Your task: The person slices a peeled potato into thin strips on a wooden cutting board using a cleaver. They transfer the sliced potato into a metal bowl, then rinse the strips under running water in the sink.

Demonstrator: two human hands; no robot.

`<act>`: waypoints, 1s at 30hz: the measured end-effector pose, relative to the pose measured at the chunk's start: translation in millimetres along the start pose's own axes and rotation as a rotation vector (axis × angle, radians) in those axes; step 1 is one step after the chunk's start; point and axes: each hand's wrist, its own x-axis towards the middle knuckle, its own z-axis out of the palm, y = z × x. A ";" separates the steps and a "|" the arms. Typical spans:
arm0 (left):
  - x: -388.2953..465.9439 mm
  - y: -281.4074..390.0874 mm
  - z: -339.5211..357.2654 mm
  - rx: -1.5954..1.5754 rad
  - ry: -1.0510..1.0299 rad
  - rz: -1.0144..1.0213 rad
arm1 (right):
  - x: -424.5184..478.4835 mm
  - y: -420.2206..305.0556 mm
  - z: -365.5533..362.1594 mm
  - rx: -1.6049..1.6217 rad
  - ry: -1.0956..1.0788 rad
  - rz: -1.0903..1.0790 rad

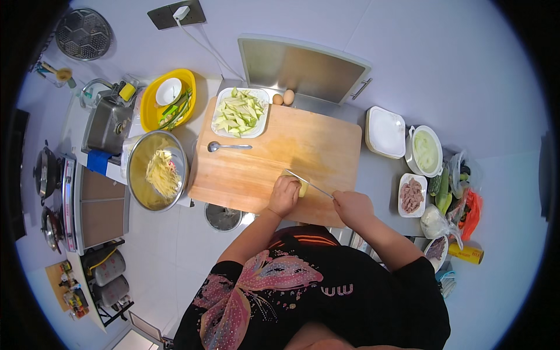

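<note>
My left hand (285, 195) presses a pale yellow vegetable piece (303, 188), perhaps potato, onto the near part of the wooden cutting board (245, 175). The handle of a kitchen knife (311, 184) is in my right hand (353, 209), its blade edge-on to the view and lying across the piece, close to my left fingers. Whether the blade has entered the piece cannot be told. Farther up the board, a white tray (265, 127) holds green-edged, pale vegetable slices (239, 111). A metal spoon (229, 146) lies below that tray.
Left of the board stand a steel bowl (135, 192) of pale yellow shreds and a yellow basin (146, 100) with scallions and a white bowl. Two eggs (288, 97) sit behind the board. To the right are stacked white trays (386, 131), a meat tray (411, 195) and bagged vegetables.
</note>
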 end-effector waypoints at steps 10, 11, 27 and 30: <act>-1.3 -0.7 1.6 0.024 -0.012 -0.012 | 51.2 6.4 70.5 0.017 0.097 -0.042; -2.3 -1.9 1.8 0.030 -0.012 -0.010 | 51.1 6.5 67.7 0.024 0.102 -0.057; -1.6 1.5 -2.1 -0.013 -0.003 -0.005 | -6.2 1.8 -2.6 -0.010 -0.027 0.013; -0.1 0.4 -1.4 -0.001 0.011 0.007 | 6.7 5.1 14.7 -0.011 -0.002 -0.009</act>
